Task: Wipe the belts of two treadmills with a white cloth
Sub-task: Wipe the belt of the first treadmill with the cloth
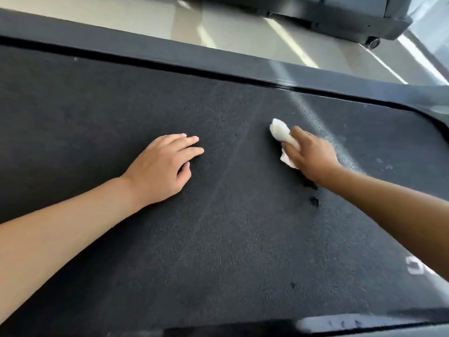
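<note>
A black, grainy treadmill belt (218, 227) fills most of the head view. My right hand (313, 154) presses a crumpled white cloth (281, 131) flat on the belt at the right of centre; the cloth sticks out past my fingertips and under my palm. My left hand (162, 164) rests palm down on the belt to the left, fingers slightly spread, holding nothing. A few small dark spots (314, 201) mark the belt just below my right wrist.
The treadmill's dark side rail (170, 52) runs along the far edge of the belt, with pale shiny floor (243, 27) beyond it. A second treadmill's base with a small wheel (373, 42) stands at the top right. White lettering (418, 265) shows at the right edge.
</note>
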